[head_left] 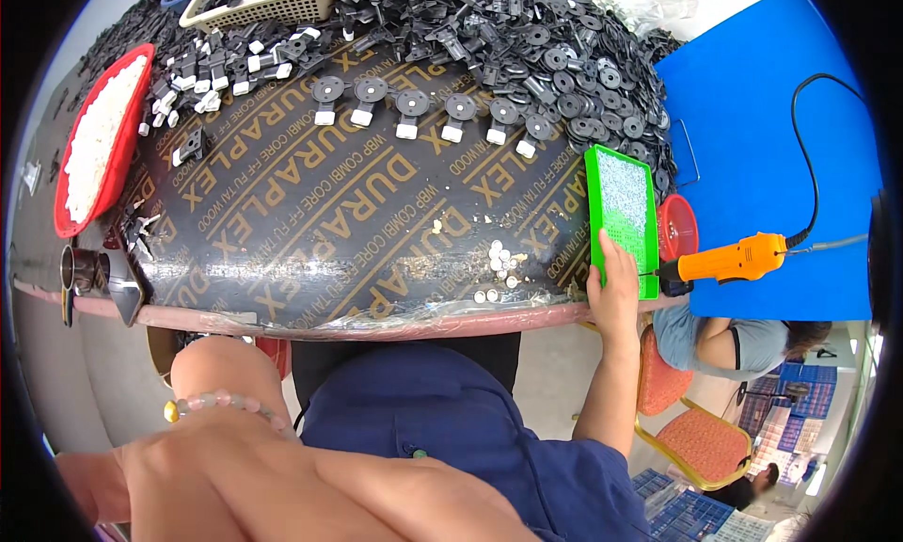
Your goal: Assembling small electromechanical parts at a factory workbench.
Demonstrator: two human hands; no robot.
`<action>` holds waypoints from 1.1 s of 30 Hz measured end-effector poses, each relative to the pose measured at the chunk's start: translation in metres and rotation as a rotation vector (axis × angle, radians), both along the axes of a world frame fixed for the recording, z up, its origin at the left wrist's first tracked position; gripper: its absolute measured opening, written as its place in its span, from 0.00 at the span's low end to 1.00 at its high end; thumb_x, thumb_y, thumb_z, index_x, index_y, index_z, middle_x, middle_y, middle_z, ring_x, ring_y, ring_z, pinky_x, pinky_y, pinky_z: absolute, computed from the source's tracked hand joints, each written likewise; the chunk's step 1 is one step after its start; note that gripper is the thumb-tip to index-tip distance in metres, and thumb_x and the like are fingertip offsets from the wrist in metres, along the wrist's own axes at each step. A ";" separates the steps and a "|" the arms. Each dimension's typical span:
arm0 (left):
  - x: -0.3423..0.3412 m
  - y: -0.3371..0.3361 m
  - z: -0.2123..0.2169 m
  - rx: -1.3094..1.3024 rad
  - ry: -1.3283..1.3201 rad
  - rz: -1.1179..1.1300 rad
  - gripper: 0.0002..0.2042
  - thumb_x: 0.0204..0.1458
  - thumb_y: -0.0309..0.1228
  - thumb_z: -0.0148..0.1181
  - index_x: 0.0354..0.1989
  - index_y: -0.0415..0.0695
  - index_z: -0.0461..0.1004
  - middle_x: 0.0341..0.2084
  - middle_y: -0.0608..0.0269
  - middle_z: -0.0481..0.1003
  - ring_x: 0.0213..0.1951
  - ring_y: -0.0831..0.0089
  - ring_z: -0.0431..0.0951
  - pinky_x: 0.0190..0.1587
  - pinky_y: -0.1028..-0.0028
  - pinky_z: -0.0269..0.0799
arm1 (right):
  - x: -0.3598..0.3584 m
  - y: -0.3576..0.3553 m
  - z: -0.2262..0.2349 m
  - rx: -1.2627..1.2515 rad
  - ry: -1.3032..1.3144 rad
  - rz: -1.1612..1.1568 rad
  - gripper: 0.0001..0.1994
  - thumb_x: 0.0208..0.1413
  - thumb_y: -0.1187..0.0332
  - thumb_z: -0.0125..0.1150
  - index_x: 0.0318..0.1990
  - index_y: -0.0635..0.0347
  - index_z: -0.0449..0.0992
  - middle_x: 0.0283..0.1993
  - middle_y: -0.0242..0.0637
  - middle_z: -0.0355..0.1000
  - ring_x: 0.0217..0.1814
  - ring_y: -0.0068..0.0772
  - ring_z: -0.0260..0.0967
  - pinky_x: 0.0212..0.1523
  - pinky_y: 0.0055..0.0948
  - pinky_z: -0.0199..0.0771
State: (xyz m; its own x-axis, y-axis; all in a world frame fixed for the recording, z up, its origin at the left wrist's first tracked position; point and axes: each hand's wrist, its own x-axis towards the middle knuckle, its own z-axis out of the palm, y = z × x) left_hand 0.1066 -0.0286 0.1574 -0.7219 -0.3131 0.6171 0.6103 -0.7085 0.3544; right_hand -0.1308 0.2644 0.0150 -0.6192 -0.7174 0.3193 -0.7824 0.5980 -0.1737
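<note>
"Where is the green tray point(595, 189), and what is around it?"

"It lies on the right part of the dark table point(376, 222), at the near edge. On its far side is a big heap of black parts point(555, 67). Just to its right are one red bowl point(677, 224) and one orange screwdriver point(729, 262), with the tip toward the tray's near end."

"And the hands?"

"The right hand point(616, 283) touches the tray's near left corner; if it is clamped there, I cannot tell. The left hand point(221, 467) is close to the lens and blocks the near left; its fingers leave the view, so I cannot tell their state."

"Can you count the rest?"

"Six white-ended parts point(413, 104) make a row, far in the middle. Left are one red basket point(132, 133) and, farther, one cream basket point(273, 11)."
</note>
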 end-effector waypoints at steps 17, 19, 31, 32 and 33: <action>0.010 -0.019 0.006 0.024 -0.011 0.153 0.29 0.73 0.47 0.30 0.29 0.50 0.77 0.28 0.59 0.79 0.53 0.58 0.72 0.58 0.54 0.64 | -0.020 -0.200 0.074 -0.251 -0.002 0.318 0.25 0.55 0.68 0.70 0.60 0.61 0.74 0.54 0.45 0.75 0.52 0.41 0.74 0.50 0.33 0.76; 0.017 -0.023 0.006 0.025 -0.009 0.174 0.29 0.73 0.47 0.30 0.28 0.50 0.77 0.27 0.59 0.78 0.53 0.58 0.72 0.58 0.54 0.64 | -0.024 -0.250 0.071 -0.269 -0.087 0.400 0.24 0.56 0.65 0.69 0.59 0.62 0.74 0.53 0.45 0.76 0.51 0.42 0.75 0.50 0.33 0.76; 0.042 -0.035 0.011 0.046 0.002 0.319 0.30 0.73 0.47 0.30 0.24 0.51 0.77 0.26 0.60 0.78 0.52 0.59 0.72 0.60 0.53 0.63 | -0.005 -0.507 0.014 0.140 -0.275 0.351 0.47 0.49 0.51 0.73 0.73 0.56 0.56 0.68 0.60 0.61 0.66 0.58 0.67 0.64 0.44 0.71; 0.062 -0.041 0.007 0.045 0.007 0.315 0.31 0.73 0.47 0.30 0.24 0.51 0.77 0.26 0.60 0.78 0.52 0.59 0.72 0.60 0.53 0.63 | -0.008 -0.514 0.006 0.163 -0.270 0.340 0.47 0.49 0.51 0.73 0.74 0.55 0.55 0.68 0.61 0.60 0.66 0.60 0.67 0.64 0.44 0.71; 0.076 -0.047 0.015 0.041 0.013 0.322 0.31 0.73 0.47 0.30 0.23 0.51 0.77 0.26 0.61 0.78 0.52 0.60 0.72 0.60 0.53 0.63 | -0.001 -0.522 0.003 0.183 -0.280 0.327 0.46 0.49 0.53 0.74 0.74 0.55 0.57 0.69 0.62 0.59 0.66 0.62 0.66 0.65 0.44 0.71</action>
